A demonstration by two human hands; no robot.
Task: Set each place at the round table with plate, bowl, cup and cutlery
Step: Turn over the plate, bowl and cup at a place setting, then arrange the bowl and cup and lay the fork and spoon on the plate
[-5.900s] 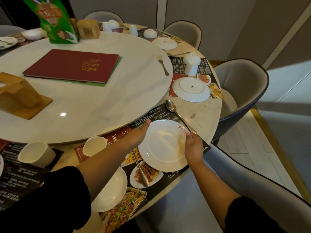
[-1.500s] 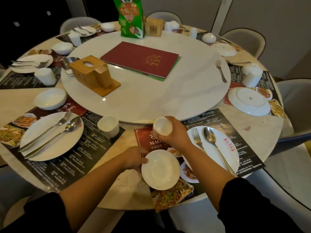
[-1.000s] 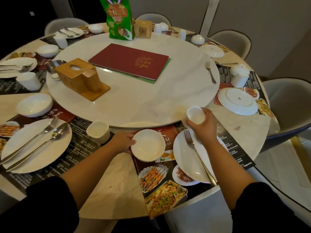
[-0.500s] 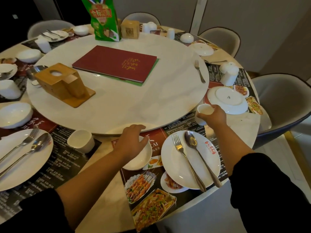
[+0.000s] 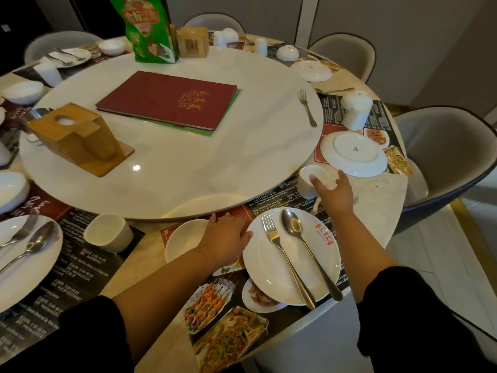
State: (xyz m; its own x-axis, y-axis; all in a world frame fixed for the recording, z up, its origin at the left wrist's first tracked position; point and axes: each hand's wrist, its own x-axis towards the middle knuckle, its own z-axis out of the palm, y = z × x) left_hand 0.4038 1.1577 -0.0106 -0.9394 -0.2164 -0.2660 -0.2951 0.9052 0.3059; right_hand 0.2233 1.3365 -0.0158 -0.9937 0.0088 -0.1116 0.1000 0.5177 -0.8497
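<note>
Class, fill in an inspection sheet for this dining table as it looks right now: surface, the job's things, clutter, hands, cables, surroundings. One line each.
Surface: round table with printed food placemats under a white turntable.
Job's things: plate carrying fork and spoon; bowl to its left; cup beyond it.
Clutter: red menu, wooden holder, green carton and a stray fork on the turntable.
Hands: left hand rests over the bowl; right hand has its fingers on the cup.
Cables: nothing seen.
Surroundings: grey chairs around; the neighbouring plate lies upside down.
</note>
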